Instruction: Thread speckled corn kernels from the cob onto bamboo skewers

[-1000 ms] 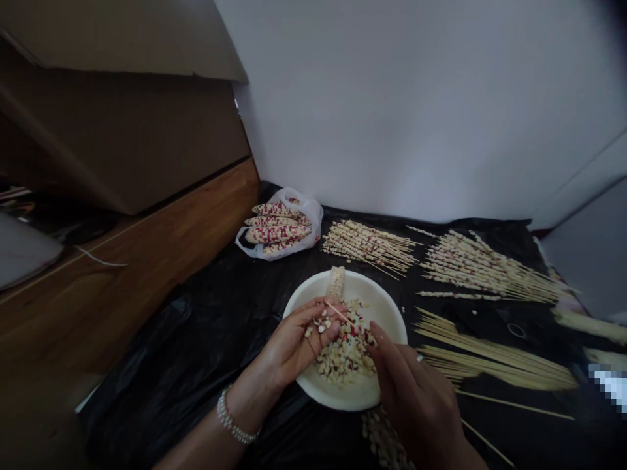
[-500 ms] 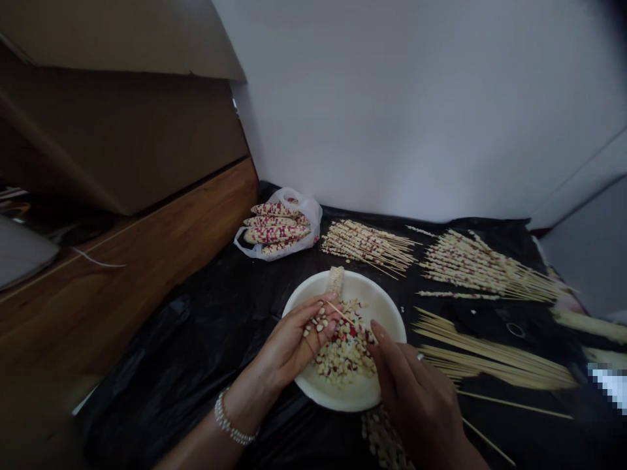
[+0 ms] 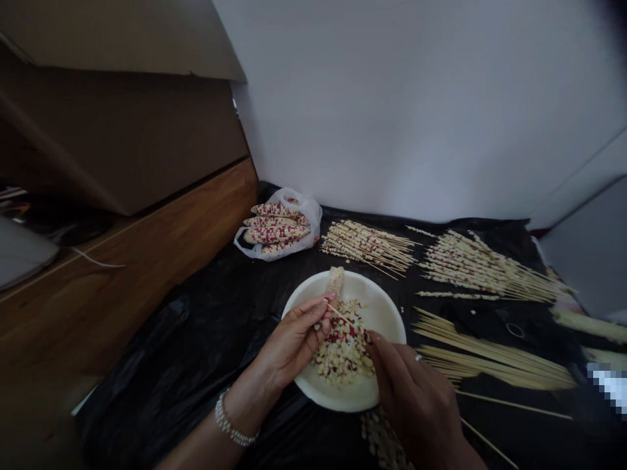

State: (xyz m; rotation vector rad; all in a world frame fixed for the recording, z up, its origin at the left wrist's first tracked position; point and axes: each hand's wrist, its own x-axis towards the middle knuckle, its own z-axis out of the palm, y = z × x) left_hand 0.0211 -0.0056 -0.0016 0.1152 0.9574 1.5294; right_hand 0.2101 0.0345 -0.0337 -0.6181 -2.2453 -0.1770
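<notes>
A person's left hand and right hand work over a round white bowl on a desk covered by a black plastic sheet. The hands share 1 thin bamboo skewer, which slants above the bowl. The left fingertips are pressed together at its far tip; whether a kernel sits between them cannot be told. The right thumb and forefinger pinch its near end. A beaded bracelet circles the left wrist, and a ring shows on the right hand.

Loose pale and red corn kernels fill the bowl under the skewer, and a stripped cob piece leans on the far rim. More kernels lie on the sheet just in front of the bowl.

Behind the bowl, a clear plastic bag of red-and-white corn cobs sits near the white wall. Beside the bag lie 2 heaps of kernel-threaded skewers. A fan of bare skewers lies right of the bowl.
</notes>
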